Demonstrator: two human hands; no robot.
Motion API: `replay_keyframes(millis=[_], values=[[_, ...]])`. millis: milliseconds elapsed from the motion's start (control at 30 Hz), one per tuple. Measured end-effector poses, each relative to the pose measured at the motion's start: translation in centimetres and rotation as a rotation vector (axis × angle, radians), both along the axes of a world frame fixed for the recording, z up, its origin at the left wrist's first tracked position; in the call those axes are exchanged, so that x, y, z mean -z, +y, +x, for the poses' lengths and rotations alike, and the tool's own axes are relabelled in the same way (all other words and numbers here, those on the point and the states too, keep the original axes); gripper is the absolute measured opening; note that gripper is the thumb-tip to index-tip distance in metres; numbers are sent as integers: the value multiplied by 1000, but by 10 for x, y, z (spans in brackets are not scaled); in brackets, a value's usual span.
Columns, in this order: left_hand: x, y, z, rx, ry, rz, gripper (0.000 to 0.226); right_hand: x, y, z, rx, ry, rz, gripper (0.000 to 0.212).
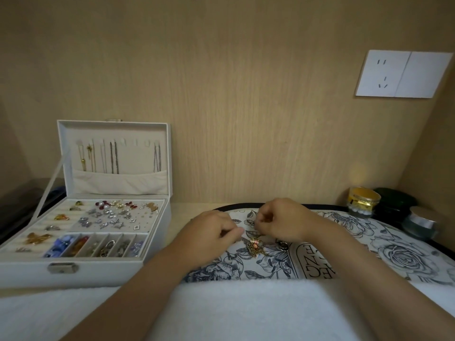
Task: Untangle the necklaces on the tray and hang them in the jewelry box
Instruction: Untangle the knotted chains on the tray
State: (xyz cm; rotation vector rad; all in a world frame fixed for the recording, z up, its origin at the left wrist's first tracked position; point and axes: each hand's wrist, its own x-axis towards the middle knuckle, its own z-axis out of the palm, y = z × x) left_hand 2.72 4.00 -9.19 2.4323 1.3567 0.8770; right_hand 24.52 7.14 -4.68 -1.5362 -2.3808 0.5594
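Head view: the left grip (211, 230) and right grip (283, 222), fingers curled, each appear to pinch fine chain from a small tangle of necklaces (253, 244) lying between and just below them on a flowered tray (394, 252). The chains look light, limp and easily snapped, so they are best taken by a loose strand beside the knot. The open jewelry box (98, 271) stands left of the left grip.
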Motion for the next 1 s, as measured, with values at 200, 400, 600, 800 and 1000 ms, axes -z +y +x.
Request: replay_keyframes(millis=[200, 400, 600, 800, 1000], values=[[9, 6, 6, -57, 158, 64, 23, 9, 0, -5, -118, 91, -96, 5], [7, 5, 7, -131, 126, 98, 17, 12, 1, 1, -92, -5, -83, 11], [5, 3, 5, -161, -188, -45, 11, 14, -10, -2, -68, 173, -134, 23], [2, -4, 8, -174, -216, 81, 10, 16, -21, -11, -41, 124, -60, 2], [-4, -7, 2, -391, -140, 210, 13, 20, -19, 3, 213, 32, 77, 9]])
